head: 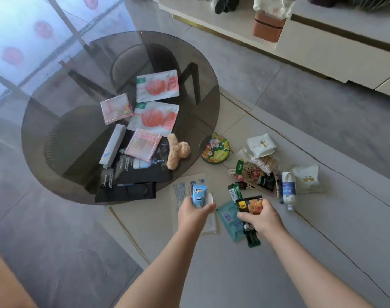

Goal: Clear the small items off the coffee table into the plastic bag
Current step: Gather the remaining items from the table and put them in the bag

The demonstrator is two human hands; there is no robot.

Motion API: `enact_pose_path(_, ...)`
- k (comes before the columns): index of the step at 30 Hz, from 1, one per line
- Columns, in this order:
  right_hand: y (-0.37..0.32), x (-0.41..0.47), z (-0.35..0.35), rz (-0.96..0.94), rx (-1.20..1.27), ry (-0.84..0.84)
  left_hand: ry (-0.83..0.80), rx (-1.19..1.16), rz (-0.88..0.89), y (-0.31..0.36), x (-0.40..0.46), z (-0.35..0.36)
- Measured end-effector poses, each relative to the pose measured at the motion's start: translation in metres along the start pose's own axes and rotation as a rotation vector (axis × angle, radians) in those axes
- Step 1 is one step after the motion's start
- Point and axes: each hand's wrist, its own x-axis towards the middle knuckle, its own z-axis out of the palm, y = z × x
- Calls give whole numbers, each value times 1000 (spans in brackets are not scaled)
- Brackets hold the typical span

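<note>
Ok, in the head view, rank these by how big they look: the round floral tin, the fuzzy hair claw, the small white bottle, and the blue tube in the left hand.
Largest to smallest:
1. Round floral tin
2. Fuzzy hair claw
3. Small white bottle

The blue tube is partly hidden by the left hand and nearer the camera, so I won't rank it.

far tabletop (78,70): bare | near edge: packets (157,85) crowd

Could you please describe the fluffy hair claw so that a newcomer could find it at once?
Find the round smoked-glass table. At its near right edge, right of a pink square packet, lies the hair claw. It alone is tan and furry; everything around it is flat packaging.
</note>
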Motion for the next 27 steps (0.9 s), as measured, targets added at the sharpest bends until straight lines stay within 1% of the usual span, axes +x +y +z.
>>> enact_pose_path(3,-25,-28,5,-39,80,-77,17,-122,-20,-2,-30,-27)
enact_pose_path(6,-53,-62,13,-76,95,-152,57,-194,-35,-3,-61,-61)
enact_pose_path(12,-102,-147,43,-62,137,-329,176,-388,-56,-15,-132,-136)
enact_pose_path(16,-126,-214,67,-105,103,-468,301,-456,-108,-36,-183,-187)
enact_pose_path(21,-144,-295,103,-137,30,-660,430,-619,-130,-75,-250,-248)
enact_pose_path(27,-162,-386,162,-221,-116,-805,587,-776,-149,-127,-330,-314)
